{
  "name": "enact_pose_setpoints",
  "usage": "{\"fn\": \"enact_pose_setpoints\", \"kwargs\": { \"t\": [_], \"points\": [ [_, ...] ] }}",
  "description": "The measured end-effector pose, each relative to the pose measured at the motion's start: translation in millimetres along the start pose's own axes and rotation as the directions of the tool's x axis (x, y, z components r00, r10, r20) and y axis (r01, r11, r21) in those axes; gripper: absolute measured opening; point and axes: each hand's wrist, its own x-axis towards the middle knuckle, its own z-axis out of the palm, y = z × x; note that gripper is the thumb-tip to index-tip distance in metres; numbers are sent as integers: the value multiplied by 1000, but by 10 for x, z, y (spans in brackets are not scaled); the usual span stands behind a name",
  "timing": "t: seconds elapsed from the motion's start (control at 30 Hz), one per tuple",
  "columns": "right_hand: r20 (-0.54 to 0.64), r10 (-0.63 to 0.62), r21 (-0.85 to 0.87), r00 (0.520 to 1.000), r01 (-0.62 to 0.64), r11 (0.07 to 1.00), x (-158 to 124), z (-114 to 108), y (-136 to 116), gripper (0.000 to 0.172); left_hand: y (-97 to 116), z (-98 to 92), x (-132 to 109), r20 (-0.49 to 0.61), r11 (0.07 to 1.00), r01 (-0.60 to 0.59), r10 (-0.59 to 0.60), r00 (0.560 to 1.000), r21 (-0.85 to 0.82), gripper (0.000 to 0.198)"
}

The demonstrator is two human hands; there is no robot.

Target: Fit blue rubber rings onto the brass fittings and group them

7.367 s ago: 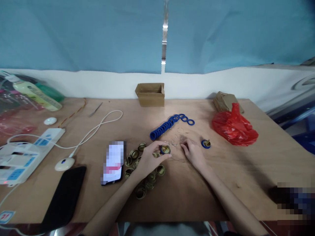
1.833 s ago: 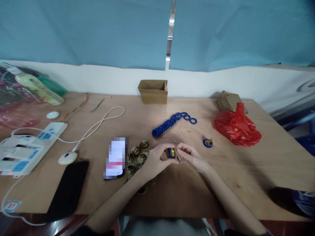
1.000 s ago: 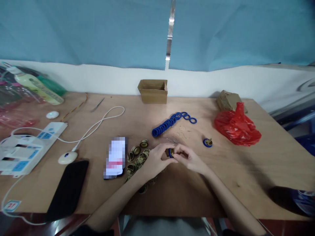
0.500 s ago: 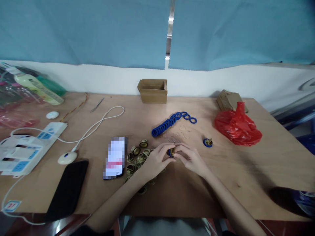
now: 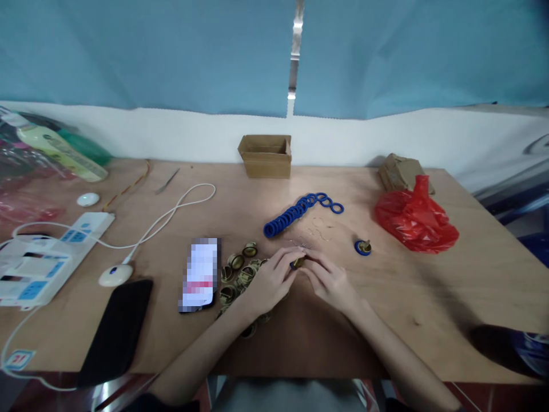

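Between the fingertips of both hands sits a small brass fitting with a blue ring (image 5: 297, 263), partly covered by the fingers. My left hand (image 5: 274, 280) pinches it from the left, and my right hand (image 5: 332, 280) grips it from the right. Under and beside my left forearm lies a pile of brass fittings (image 5: 246, 276). Beyond the hands a row of overlapping blue rings (image 5: 293, 215) stretches across the table, with thin wire-like pieces (image 5: 319, 229) near it. One brass fitting with a blue ring (image 5: 363, 247) lies to the right.
A small open cardboard box (image 5: 267, 167) stands at the back. To the right are a red plastic bag (image 5: 416, 220) and a brown wrapped package (image 5: 400, 171). Leftward lie a lit phone (image 5: 199, 276), a dark phone (image 5: 116, 332), a power strip (image 5: 64, 257), white cable and tweezers (image 5: 167, 181).
The fingers have shifted slightly around the brass fitting, which now sits a little higher and more hidden. Other things on the table lie as before.
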Motion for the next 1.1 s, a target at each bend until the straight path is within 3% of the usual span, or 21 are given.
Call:
{"fn": "enact_pose_setpoints", "kwargs": {
  "t": [0.27,0.57,0.77,0.87,1.1],
  "points": [
    [-56,-13,-16,998,12,1000,-8,43,-31,23,-8,13,-5,-12,998,-38,39,999,42,46],
    [-15,30,27,999,-29,999,0,26,-28,23,-28,5,-17,-19,999,-24,24,1000,27,45],
    [-74,224,292,972,-194,937,-16,93,-29,37,-41,34,-31,-56,1000,-24,23,998,-14,41],
    [-59,307,374,950,-264,889,-6,110,-48,32,-45,47,-31,-73,1000,-21,19,997,-20,40],
    [-47,292,324,955,-262,909,31,61,-29,28,-30,75,-37,-52,999,-25,23,998,-32,39]
  ]
}}
